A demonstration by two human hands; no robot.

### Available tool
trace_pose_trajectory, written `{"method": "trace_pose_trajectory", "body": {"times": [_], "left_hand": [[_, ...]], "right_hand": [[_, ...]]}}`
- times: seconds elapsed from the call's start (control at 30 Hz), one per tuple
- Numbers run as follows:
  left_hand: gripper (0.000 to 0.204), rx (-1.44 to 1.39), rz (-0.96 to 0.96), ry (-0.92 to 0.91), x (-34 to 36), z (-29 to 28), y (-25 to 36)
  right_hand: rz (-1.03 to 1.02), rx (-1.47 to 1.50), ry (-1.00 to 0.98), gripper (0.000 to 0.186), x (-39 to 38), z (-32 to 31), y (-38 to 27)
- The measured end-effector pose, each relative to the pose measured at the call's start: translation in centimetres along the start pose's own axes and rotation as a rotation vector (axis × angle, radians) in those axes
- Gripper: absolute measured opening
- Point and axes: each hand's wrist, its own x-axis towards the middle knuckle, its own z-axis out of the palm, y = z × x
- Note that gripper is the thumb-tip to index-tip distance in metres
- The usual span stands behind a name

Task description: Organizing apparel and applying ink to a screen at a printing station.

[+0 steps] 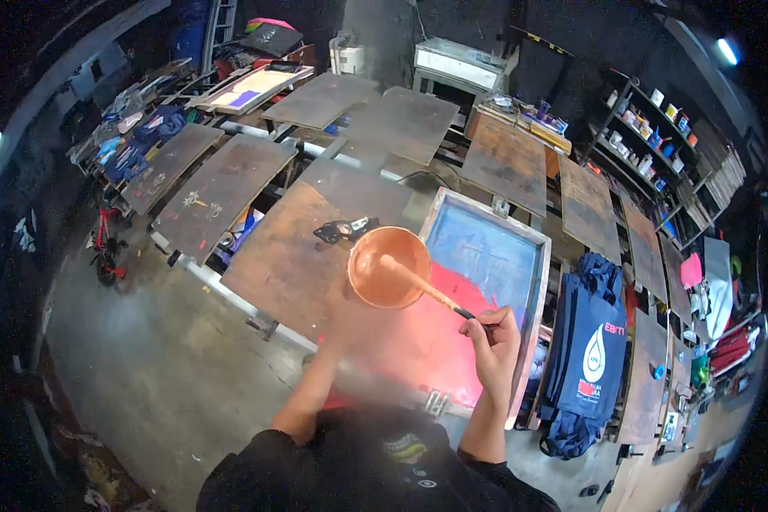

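My left hand holds a round tub from its near left side. A smudge blurs this area and hides part of the fingers. Orange-brown ink coats the tub's inside. In my right hand, thumb and fingers pinch the dark end of a stirring stick. Its ink-covered other end rests in the tub. Below and to the right lies a framed printing screen, its mesh blue at the far part and bright pink-red nearer me.
A brown board lies left of the screen, with a dark strap-like item on it. Dark blue printed bags are stacked at the right. More boards stand around on a metal frame. Shelves of bottles stand far right.
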Motion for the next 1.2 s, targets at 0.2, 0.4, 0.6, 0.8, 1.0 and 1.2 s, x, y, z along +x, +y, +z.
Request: {"method": "trace_pose_trajectory", "body": {"times": [0.2, 0.4, 0.6, 0.8, 1.0, 1.2], "left_hand": [[0.086, 0.129, 0.060, 0.010, 3.2, -4.5, -0.4], [0.085, 0.103, 0.054, 0.034, 5.9, -8.4, -2.3], [0.084, 0.131, 0.015, 0.036, 8.1, -11.3, -3.6], [0.092, 0.157, 0.050, -0.006, 9.2, -14.6, -4.9], [0.091, 0.236, 0.116, -0.005, 11.0, -17.7, -7.4], [0.090, 0.224, 0.144, -0.056, 14.1, -20.6, -9.3]], "right_hand": [[-0.020, 0.047, 0.017, 0.017, 1.2, 4.6, 1.9], [-0.094, -0.002, 0.036, 0.019, 2.2, 8.7, 3.1], [-0.356, -0.157, 0.059, 0.020, 3.4, 12.2, 4.6], [-0.560, -0.259, 0.070, 0.021, 4.6, 15.0, 5.3], [-0.528, -0.171, 0.084, 0.019, 5.7, 17.9, 6.1], [-0.306, 0.320, 0.131, 0.020, 6.3, 21.6, 7.3]]}}
